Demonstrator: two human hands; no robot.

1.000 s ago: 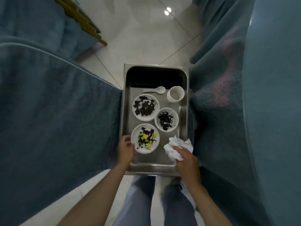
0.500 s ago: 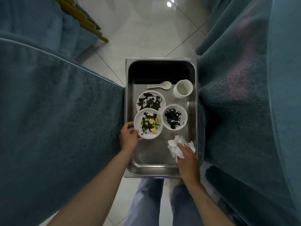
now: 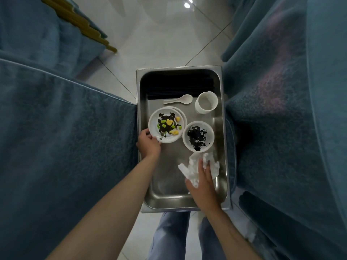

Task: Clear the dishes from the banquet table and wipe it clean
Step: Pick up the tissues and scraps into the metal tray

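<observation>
Inside the tray (image 3: 180, 200), left hand (image 3: 149, 144) grips plate's (image 3: 153, 121) near rim.

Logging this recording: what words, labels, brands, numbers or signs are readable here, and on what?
None: no readable text anywhere in this view.
The steel tray, plate, bowl, cup, spoon and crumpled tissue show no lettering, label or number.

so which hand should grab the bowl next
Right, probably: the right hand holds the napkin just beside the bowl, while the left hand grips the plate at the tray's other side.
</observation>
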